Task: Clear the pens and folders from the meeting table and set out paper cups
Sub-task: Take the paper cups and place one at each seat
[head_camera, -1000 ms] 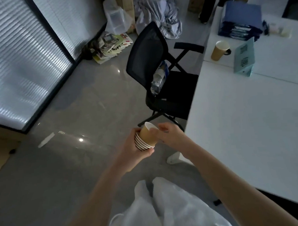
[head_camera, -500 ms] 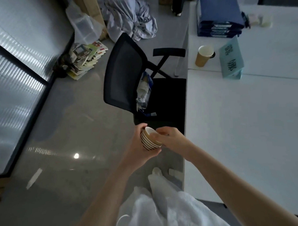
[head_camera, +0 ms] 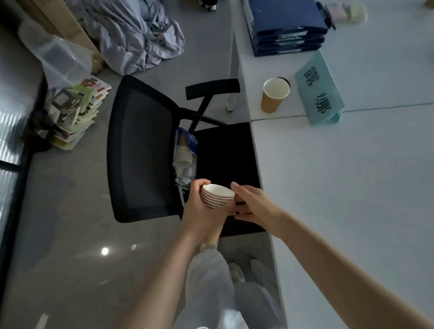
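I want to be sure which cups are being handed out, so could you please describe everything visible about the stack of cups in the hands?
The cup stack is a short nest of paper cups, with about five rolled rims showing as pale bands and a white inside to the top cup. The stack is tilted, mouth facing up and right. The left hand grips it from below and behind, fingers curled round the sides. The right hand reaches in at its right side, thumb by the top rim. It is held above the chair seat, left of the table edge.
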`<state>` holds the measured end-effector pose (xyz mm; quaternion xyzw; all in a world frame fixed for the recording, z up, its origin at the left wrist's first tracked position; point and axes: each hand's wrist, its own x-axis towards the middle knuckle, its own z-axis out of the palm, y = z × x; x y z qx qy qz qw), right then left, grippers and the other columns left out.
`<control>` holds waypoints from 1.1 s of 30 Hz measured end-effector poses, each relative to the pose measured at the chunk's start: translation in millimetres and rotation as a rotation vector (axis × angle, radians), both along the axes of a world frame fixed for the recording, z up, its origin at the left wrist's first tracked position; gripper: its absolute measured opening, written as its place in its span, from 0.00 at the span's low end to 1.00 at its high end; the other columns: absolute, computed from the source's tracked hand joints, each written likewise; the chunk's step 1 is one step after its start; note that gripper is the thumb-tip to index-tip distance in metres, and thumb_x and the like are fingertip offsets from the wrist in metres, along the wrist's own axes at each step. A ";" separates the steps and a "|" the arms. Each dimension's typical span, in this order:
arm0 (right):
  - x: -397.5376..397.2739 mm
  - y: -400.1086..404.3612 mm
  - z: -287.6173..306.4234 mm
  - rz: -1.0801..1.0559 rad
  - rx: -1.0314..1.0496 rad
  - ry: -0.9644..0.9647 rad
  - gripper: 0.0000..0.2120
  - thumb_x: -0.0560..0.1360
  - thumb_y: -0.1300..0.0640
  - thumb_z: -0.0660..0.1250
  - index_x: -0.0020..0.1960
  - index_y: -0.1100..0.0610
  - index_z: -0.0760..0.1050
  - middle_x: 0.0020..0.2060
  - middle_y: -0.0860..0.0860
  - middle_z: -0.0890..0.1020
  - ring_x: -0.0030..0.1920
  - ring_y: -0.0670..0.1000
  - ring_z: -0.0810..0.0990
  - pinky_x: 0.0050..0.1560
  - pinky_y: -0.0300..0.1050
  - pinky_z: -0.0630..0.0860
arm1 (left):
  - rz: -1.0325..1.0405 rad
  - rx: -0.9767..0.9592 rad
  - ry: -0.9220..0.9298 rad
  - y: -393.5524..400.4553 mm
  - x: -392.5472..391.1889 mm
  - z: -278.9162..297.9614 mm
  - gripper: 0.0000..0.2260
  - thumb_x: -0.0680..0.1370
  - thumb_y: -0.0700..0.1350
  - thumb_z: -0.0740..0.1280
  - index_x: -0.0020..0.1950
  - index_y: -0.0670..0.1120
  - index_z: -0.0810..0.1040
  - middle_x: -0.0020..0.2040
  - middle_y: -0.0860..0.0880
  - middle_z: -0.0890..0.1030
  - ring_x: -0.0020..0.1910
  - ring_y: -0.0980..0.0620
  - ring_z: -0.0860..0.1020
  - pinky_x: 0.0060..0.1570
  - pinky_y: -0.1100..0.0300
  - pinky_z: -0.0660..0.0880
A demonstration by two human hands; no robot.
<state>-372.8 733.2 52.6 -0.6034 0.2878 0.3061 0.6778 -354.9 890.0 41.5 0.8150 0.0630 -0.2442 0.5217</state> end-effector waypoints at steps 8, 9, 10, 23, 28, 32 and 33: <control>60.0 13.0 -69.0 -0.047 -0.168 0.065 0.25 0.76 0.56 0.67 0.71 0.54 0.66 0.58 0.49 0.76 0.55 0.47 0.76 0.53 0.40 0.76 | 0.237 -0.231 0.355 -14.3 131.0 -80.2 0.26 0.71 0.51 0.76 0.65 0.50 0.68 0.59 0.48 0.77 0.56 0.50 0.77 0.59 0.49 0.75; 67.1 15.9 -80.2 -0.031 -0.227 0.056 0.27 0.75 0.55 0.68 0.71 0.54 0.65 0.57 0.48 0.76 0.55 0.47 0.77 0.55 0.42 0.77 | 0.247 -0.228 0.393 -17.6 141.3 -93.1 0.28 0.70 0.52 0.76 0.65 0.49 0.68 0.59 0.47 0.77 0.56 0.48 0.77 0.59 0.45 0.75; 76.7 17.5 -95.9 -0.029 -0.278 0.050 0.28 0.74 0.54 0.69 0.72 0.54 0.65 0.57 0.48 0.76 0.56 0.49 0.77 0.56 0.46 0.78 | 0.251 -0.229 0.424 -21.3 153.5 -108.2 0.30 0.69 0.53 0.77 0.65 0.49 0.68 0.60 0.47 0.78 0.57 0.47 0.78 0.59 0.43 0.76; 133.7 39.1 -273.4 -0.259 -0.415 0.166 0.23 0.76 0.58 0.67 0.70 0.57 0.66 0.53 0.49 0.75 0.49 0.46 0.75 0.39 0.29 0.71 | -0.041 0.158 0.339 -46.8 229.0 -270.2 0.27 0.77 0.52 0.70 0.69 0.42 0.66 0.60 0.44 0.75 0.54 0.46 0.75 0.49 0.57 0.72; 139.6 49.6 -306.0 -0.202 -0.357 0.187 0.23 0.77 0.62 0.65 0.71 0.57 0.66 0.58 0.52 0.77 0.55 0.47 0.76 0.44 0.31 0.72 | -0.232 0.385 0.309 -39.5 238.1 -301.5 0.24 0.79 0.48 0.66 0.71 0.41 0.63 0.62 0.39 0.75 0.57 0.42 0.76 0.53 0.51 0.76; 137.0 47.1 -306.4 -0.159 -0.340 0.213 0.25 0.78 0.64 0.64 0.73 0.59 0.64 0.64 0.55 0.74 0.62 0.50 0.74 0.50 0.30 0.67 | -0.292 0.465 0.311 -36.6 238.4 -303.1 0.28 0.79 0.45 0.65 0.75 0.40 0.58 0.62 0.39 0.74 0.57 0.41 0.76 0.52 0.51 0.76; 135.3 46.2 -304.6 -0.166 -0.338 0.221 0.24 0.78 0.64 0.64 0.73 0.59 0.64 0.64 0.55 0.74 0.63 0.51 0.74 0.51 0.31 0.68 | -0.296 0.472 0.311 -36.5 237.6 -300.3 0.27 0.78 0.44 0.65 0.74 0.40 0.59 0.62 0.39 0.74 0.57 0.41 0.76 0.52 0.51 0.76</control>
